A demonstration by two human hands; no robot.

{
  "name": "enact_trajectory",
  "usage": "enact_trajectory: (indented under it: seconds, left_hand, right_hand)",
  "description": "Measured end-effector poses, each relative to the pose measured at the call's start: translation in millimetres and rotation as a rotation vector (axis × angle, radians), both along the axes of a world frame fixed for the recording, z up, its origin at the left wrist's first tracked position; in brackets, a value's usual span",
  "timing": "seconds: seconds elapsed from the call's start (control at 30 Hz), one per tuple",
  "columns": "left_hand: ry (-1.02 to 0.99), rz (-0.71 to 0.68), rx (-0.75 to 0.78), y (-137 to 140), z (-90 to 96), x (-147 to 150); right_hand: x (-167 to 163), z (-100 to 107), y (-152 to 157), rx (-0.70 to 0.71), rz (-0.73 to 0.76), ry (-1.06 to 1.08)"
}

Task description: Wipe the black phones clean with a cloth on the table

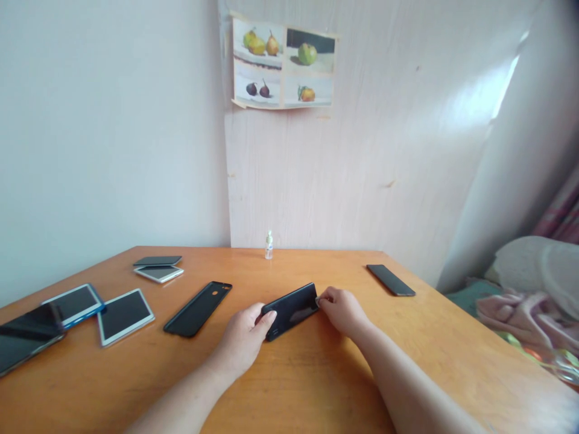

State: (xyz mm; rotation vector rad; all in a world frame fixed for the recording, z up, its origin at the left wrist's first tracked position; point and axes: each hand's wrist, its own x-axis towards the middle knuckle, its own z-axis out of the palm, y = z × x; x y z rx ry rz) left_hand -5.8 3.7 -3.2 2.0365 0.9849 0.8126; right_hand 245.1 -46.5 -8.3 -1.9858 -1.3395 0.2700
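A black smartphone (293,312) is tilted up over the table, its glossy face catching a pale reflection. My left hand (248,334) grips its left end, thumb across the face and fingers behind. At the phone's right end, my right hand (342,308) is closed in a pinch. Something small and whitish shows at those fingertips, too small to name. To the left of my left hand lies an empty black phone case (199,308) with camera and fingerprint cut-outs.
Left on the wooden table (289,392) lie a white-framed phone (125,316), a blue-edged one (76,304), a large dark device (29,337) and two stacked phones (158,268). A small pump bottle (269,246) stands at the back. Another dark phone (391,280) lies right.
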Motion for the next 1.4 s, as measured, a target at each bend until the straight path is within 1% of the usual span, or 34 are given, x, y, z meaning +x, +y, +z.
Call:
enact_trajectory:
  seconds: [0.17,0.3,0.4,0.5,0.63,0.73,0.9,1.07,1.13,1.33,1.4]
  left_hand:
    - [-0.034,-0.059,0.012,-2.8,1.7,-1.0]
    - [-0.044,-0.081,0.000,-2.3,2.8,-1.2]
    - [-0.029,-0.059,-0.018,-2.2,4.8,-1.2]
    - [-0.015,-0.053,-0.017,-3.0,6.7,-1.1]
    - [-0.037,-0.088,-0.009,-4.2,7.5,-1.4]
    - [-0.039,-0.087,-0.014,-4.2,6.9,-1.6]
    - [-0.029,-0.057,-0.022,-3.7,5.8,-1.2]
    - [-0.027,-0.068,-0.006,-3.7,4.8,-0.8]
    - [-0.024,-0.072,0.007,-2.6,3.1,-1.0]
    - [-0.022,-0.063,-0.006,1.6,-1.8,-2.3]
    - [-0.026,-0.067,-0.019,1.4,-1.3,-2.5]
  right_hand:
    - [0.4,-1.4,6.7,0.078,0.010,0.095]
    - [6.4,-5.6,6.2,0.021,0.037,0.128]
    - [9.7,-5.2,3.9,-0.013,0.057,0.130]
    - [8.1,-0.7,2.7,0.035,0.056,0.142]
    - [3.0,4.0,3.4,0.097,0.055,0.199]
    - [2.7,2.7,3.0,0.072,0.049,0.214]
    - [7.2,0.7,-0.1,-0.008,0.075,0.158]
    - [5.8,7.5,0.7,0.070,0.058,0.145]
    - [4.9,8.5,1.2,0.075,0.047,0.159]
    - [8.3,1.4,-1.5,-0.043,0.070,0.138]
    - [9.0,1.6,-2.6,-0.049,0.078,0.134]
